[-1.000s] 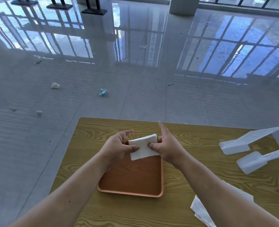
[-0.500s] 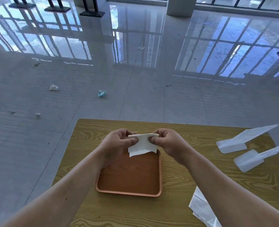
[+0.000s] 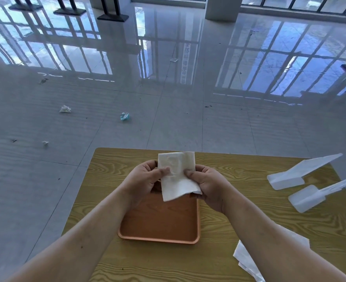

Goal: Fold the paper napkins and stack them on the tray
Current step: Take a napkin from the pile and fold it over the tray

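A white paper napkin [image 3: 177,174] is held upright in the air above the far end of the orange tray [image 3: 159,222]. My left hand [image 3: 143,180] pinches its left edge and my right hand [image 3: 206,186] pinches its right edge. The napkin looks folded into a tall rectangle, its top edge standing above both hands. The tray lies on the wooden table [image 3: 239,202] with nothing visible in it. More white napkins [image 3: 247,259] lie on the table at the lower right, partly hidden by my right forearm.
Two white plastic objects [image 3: 298,174] [image 3: 318,194] lie at the table's right side. The table's far edge is just beyond my hands, with glossy tiled floor past it. Crumpled scraps [image 3: 124,116] lie on the floor at the left.
The napkin has gone from a small flat piece held low over the tray to a taller sheet raised upright between both hands. Both hands lifted slightly.
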